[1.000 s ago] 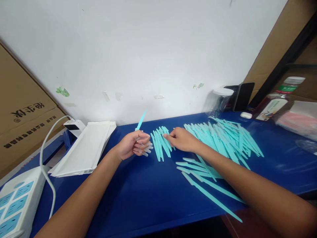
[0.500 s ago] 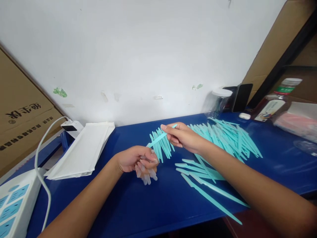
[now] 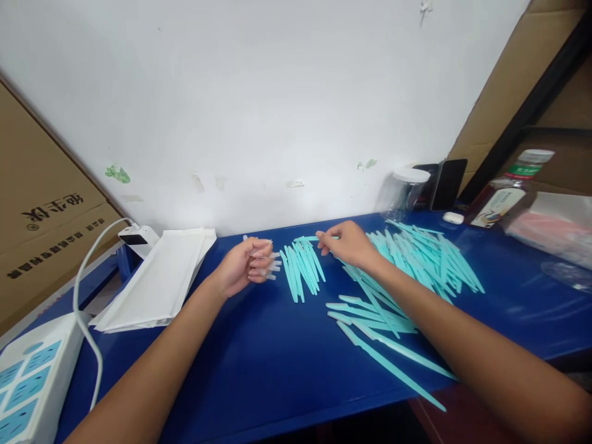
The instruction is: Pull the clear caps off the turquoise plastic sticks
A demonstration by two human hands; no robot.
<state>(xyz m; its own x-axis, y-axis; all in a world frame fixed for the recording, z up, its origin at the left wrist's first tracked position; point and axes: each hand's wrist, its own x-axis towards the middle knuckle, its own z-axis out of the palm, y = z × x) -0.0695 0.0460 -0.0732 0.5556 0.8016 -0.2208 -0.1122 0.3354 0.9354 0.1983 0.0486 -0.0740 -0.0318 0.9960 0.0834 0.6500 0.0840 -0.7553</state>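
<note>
At the far edge of the tabletop (image 3: 259,364), the right hand (image 3: 348,245), raised half a second earlier, had lowered its pinched teal stick (image 3: 309,238) onto the small row (image 3: 301,269), one more piece added, while the left hand (image 3: 243,266) gripped clear caps (image 3: 272,266) in curled fingers.

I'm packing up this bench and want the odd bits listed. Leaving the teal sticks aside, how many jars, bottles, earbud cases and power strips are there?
Clear jar: 1
Bottle: 1
White earbud case: 1
Power strip: 1
Total: 4
</note>
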